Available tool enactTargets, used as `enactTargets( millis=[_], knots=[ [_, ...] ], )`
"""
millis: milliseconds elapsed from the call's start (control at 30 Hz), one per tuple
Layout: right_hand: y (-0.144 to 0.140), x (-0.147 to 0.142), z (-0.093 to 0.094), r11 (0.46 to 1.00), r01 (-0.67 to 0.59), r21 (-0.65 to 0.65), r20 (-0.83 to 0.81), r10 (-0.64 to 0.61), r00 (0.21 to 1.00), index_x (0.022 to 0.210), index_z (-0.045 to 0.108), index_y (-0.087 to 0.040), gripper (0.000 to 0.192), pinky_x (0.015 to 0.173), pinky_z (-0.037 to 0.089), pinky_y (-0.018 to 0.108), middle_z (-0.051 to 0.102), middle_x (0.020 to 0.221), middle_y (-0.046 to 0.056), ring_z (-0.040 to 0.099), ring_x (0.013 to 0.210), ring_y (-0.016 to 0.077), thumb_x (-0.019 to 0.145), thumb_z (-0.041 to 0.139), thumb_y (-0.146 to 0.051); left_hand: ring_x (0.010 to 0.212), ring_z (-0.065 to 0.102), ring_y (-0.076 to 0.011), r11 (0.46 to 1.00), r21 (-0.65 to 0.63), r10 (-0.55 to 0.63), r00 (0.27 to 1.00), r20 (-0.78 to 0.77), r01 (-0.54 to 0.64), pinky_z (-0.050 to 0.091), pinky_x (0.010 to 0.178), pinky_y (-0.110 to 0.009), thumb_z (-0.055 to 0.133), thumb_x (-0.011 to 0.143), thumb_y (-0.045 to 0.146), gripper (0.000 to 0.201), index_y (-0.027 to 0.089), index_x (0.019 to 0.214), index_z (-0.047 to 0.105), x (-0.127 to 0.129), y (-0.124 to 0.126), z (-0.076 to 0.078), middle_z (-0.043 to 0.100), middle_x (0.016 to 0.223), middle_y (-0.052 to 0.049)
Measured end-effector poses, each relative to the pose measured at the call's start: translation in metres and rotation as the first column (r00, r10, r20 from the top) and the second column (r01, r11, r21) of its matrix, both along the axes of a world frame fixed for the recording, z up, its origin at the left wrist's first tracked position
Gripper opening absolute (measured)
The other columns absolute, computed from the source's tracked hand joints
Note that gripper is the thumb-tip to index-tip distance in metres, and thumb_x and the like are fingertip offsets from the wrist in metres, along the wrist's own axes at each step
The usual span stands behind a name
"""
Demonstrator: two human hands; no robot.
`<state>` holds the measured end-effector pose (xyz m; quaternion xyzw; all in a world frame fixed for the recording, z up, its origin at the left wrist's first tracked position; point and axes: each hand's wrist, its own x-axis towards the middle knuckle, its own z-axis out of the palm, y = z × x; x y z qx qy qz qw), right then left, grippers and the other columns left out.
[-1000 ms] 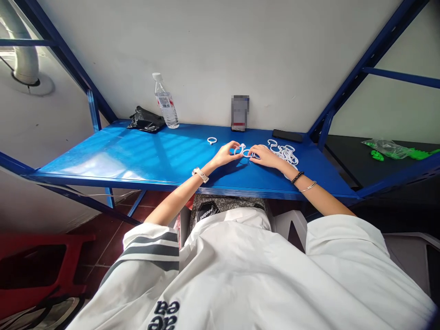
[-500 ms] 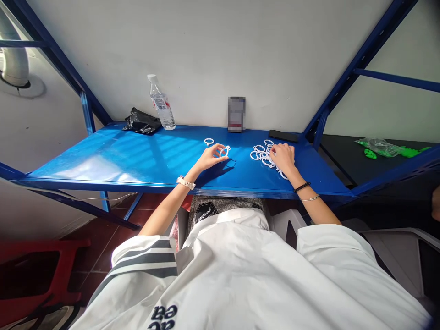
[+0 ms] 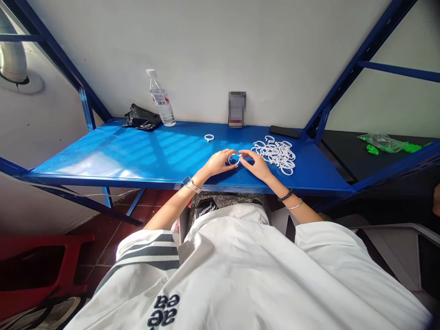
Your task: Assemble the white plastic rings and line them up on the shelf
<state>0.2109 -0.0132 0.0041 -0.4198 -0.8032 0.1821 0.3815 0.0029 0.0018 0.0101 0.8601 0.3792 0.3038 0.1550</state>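
Note:
My left hand and my right hand meet over the front middle of the blue shelf. Between their fingertips they hold white plastic rings; I cannot tell whether it is one ring or two joined. A heap of several white rings lies just right of my right hand. One single white ring lies apart, farther back and to the left of my hands.
A water bottle and a crumpled black bag stand at the back left. A small blurred box leans on the wall, a flat black object lies at the back right. Green parts in a bag lie on the neighbouring dark shelf.
My right hand left the heap of rings and came back left to meet my left hand. My left hand, holding a ring, shifted slightly right and toward me.

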Motion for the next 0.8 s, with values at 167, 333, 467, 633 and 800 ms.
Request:
enactTargets(
  millis=[167,333,467,633,800],
  knots=[
    [-0.002,0.005,-0.007,0.987,0.077,0.138,0.082,-0.089,0.993,0.110,0.068,-0.024,0.027,0.093,0.051,0.045,0.074,0.098,0.007,0.066,0.096,0.0267,0.096,0.048,-0.036,0.072,0.060,-0.0163,1.000,0.024,-0.003,0.999,-0.042,0.004,0.039,0.062,-0.024,0.065,0.086,0.045,0.040,0.020,0.117,0.063,0.004,-0.003,-0.003,0.067,0.094,-0.005],
    [-0.001,0.007,-0.014,0.979,0.029,0.200,0.090,-0.048,0.995,0.100,0.068,-0.024,0.026,0.093,0.051,0.046,0.073,0.094,0.007,0.067,0.088,0.0257,0.099,0.049,-0.041,0.073,0.060,-0.0155,0.999,0.004,-0.045,0.998,-0.054,0.045,0.041,0.063,-0.025,0.062,0.088,0.048,0.042,0.017,0.117,0.060,0.003,-0.006,-0.006,0.067,0.096,-0.005],
    [-0.002,0.007,-0.015,0.980,0.016,0.199,0.119,-0.041,0.992,0.098,0.066,-0.024,0.023,0.084,0.053,0.043,0.073,0.093,0.008,0.067,0.089,0.0261,0.099,0.049,-0.040,0.073,0.060,-0.0152,1.000,-0.016,-0.020,1.000,-0.008,0.020,0.042,0.063,-0.025,0.063,0.086,0.047,0.043,0.017,0.116,0.057,0.002,-0.007,-0.011,0.068,0.095,-0.005],
    [-0.004,0.008,-0.015,0.977,0.001,0.212,0.164,-0.037,0.986,0.098,0.062,-0.023,0.015,0.083,0.052,0.042,0.072,0.092,0.008,0.067,0.088,0.0260,0.098,0.053,-0.035,0.068,0.059,-0.0115,0.998,-0.064,0.004,0.991,0.136,0.005,0.044,0.061,-0.022,0.061,0.087,0.034,0.046,0.017,0.127,0.046,0.001,-0.005,-0.019,0.066,0.098,-0.005],
    [-0.005,0.007,-0.015,0.971,0.021,0.238,0.158,-0.060,0.986,0.097,0.060,-0.023,0.011,0.083,0.052,0.041,0.071,0.091,0.007,0.067,0.087,0.0254,0.097,0.053,-0.032,0.063,0.059,-0.0098,0.996,-0.090,0.038,0.983,0.179,-0.022,0.044,0.060,-0.020,0.058,0.087,0.024,0.034,0.016,0.119,0.051,0.002,-0.001,-0.021,0.064,0.087,-0.001]
  ],
)
